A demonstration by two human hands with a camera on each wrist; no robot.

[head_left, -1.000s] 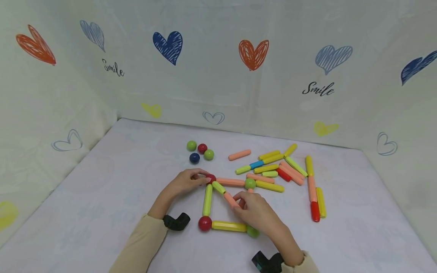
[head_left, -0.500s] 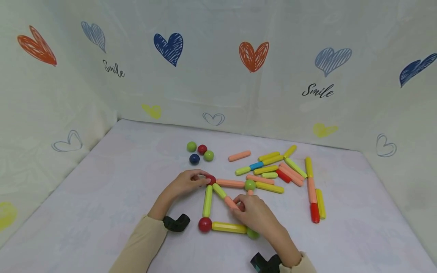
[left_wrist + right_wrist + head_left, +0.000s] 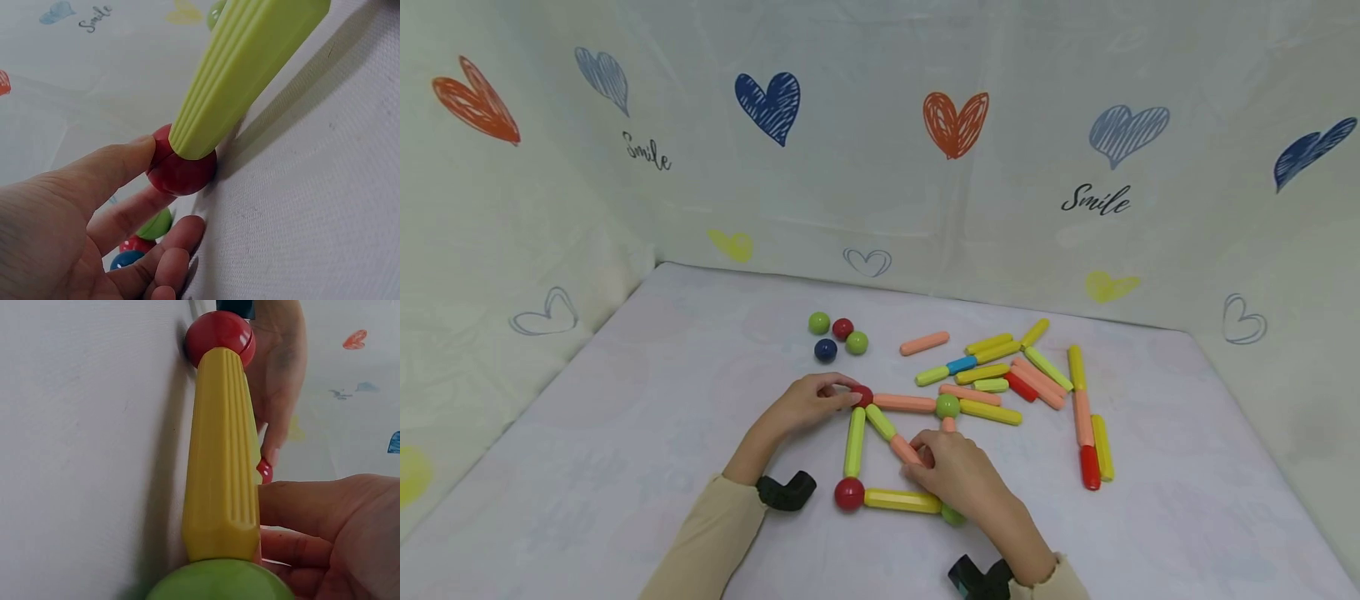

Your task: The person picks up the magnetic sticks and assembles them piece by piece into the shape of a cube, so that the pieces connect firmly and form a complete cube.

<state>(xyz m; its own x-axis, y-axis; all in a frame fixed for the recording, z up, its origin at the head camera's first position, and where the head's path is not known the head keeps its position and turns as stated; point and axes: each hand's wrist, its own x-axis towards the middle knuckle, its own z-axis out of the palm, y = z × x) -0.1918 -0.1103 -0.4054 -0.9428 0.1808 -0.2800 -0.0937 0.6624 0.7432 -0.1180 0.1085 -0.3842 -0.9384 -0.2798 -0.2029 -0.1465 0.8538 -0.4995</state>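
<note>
In the head view my left hand (image 3: 808, 404) pinches a red ball (image 3: 862, 396) at the far left corner of a four-sided frame of balls and rods. Thumb and finger hold that red ball (image 3: 182, 172) in the left wrist view, a lime rod (image 3: 231, 81) against it. My right hand (image 3: 958, 471) holds a salmon rod (image 3: 906, 450) inside the frame. That rod joins a short lime rod (image 3: 881, 422), which slants from the held ball. In the right wrist view a yellow rod (image 3: 220, 456) hides much of the right grip.
The frame's other corners are a near red ball (image 3: 849, 494), a green ball (image 3: 947, 406) and a partly covered green ball (image 3: 952, 515). Several loose balls (image 3: 825, 350) lie at the back. Loose rods (image 3: 1037, 383) are scattered right, some in a line (image 3: 1082, 417).
My right hand has shifted slightly left and nearer, turning the salmon and lime rods a little. The left hand stays on the red ball.
</note>
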